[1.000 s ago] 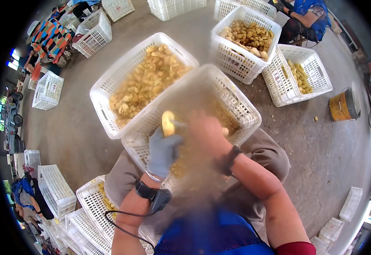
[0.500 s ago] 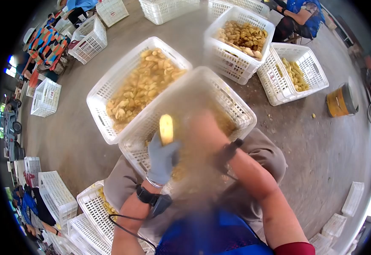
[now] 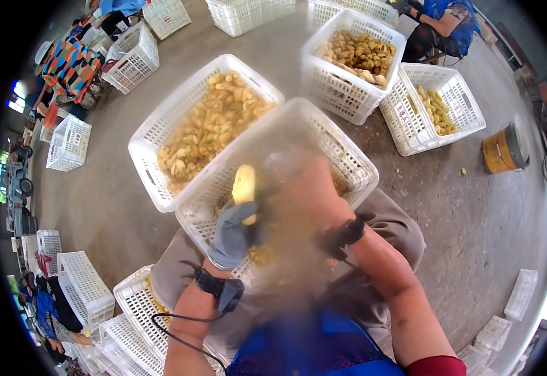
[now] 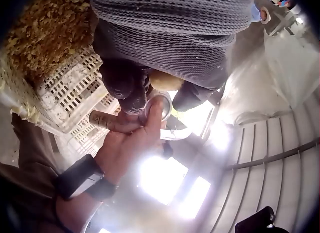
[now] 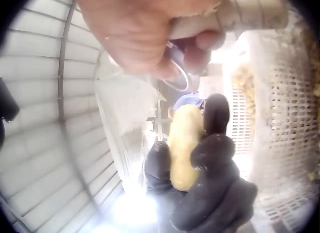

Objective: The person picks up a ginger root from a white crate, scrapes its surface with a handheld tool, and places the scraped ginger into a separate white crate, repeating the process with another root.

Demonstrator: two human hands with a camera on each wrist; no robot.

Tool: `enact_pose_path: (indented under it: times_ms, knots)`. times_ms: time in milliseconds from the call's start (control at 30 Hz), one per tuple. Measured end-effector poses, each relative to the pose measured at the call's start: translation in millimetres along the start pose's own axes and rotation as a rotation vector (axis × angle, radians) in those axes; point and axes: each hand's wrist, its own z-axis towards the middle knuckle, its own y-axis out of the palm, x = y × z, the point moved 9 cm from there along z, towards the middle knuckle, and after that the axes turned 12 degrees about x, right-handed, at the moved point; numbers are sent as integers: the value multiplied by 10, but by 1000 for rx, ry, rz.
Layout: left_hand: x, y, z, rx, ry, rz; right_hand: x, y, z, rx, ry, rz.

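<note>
A pale yellow root piece [image 3: 244, 188] stands up from my gloved left hand [image 3: 232, 233], gripped between thumb and fingers; the right wrist view shows the piece [image 5: 185, 148] between dark gloved fingers [image 5: 215, 158]. Beside it, my bare right hand [image 3: 311, 188] is curled round a small metal ring-shaped tool [image 4: 159, 107], seen close to the piece in the left wrist view. Tape wraps one right finger [image 5: 255, 12]. Both hands are above a white crate [image 3: 364, 169] between the knees, with scraps inside; haze blurs its middle in the head view.
A white crate of yellow pieces [image 3: 214, 128] adjoins the near crate at upper left. Two more filled crates [image 3: 348, 94] [image 3: 411, 131] stand at upper right, beside an orange bucket [image 3: 500, 151]. Stacked crates [image 3: 132, 335] lie at lower left. Other people sit around the floor.
The yellow piece and left hand have tilted and shifted slightly, with the hand a little lower. My right hand has moved a little beside the piece. The head view has shifted slightly.
</note>
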Motion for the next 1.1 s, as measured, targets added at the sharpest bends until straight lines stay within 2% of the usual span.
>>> enact_pose_path:
  times_ms: [33, 100, 233, 333, 433, 533, 633, 700, 800, 867, 933, 1100]
  knots:
    - [-49, -21, 6, 7, -45, 2, -220, -81, -18, 27, -13, 38]
    - [-141, -74, 18, 21, -135, 6, -279, -20, -54, -68, -26, 14]
    - [-91, -3, -8, 1, -114, 31, -286, 27, -131, -125, -6, -14]
    - [-94, -3, -7, -36, -131, 102, -328, 5, -144, -103, 104, 148]
    - [-128, -11, -22, -62, -111, 160, -318, 4, -155, -130, 214, 196]
    - [-162, -46, -16, -39, -121, 126, -302, -4, -109, -156, -13, -88]
    - [-56, -64, -13, 0, -108, 71, -409, -44, -93, -150, -400, -726]
    - [-65, -117, 8, 26, -106, 38, -353, 0, -135, -164, -521, -901]
    - [-220, -153, -4, 35, -196, -68, -255, 145, -216, -189, -566, -935]
    - [-267, -258, 12, 72, -42, 112, -222, 243, -257, -199, -536, -914]
    - [-294, -306, 38, 101, 27, 180, -207, 283, -257, -207, -500, -927]
    - [-224, -178, -11, 92, -69, 84, -254, 339, -271, -282, -498, -934]
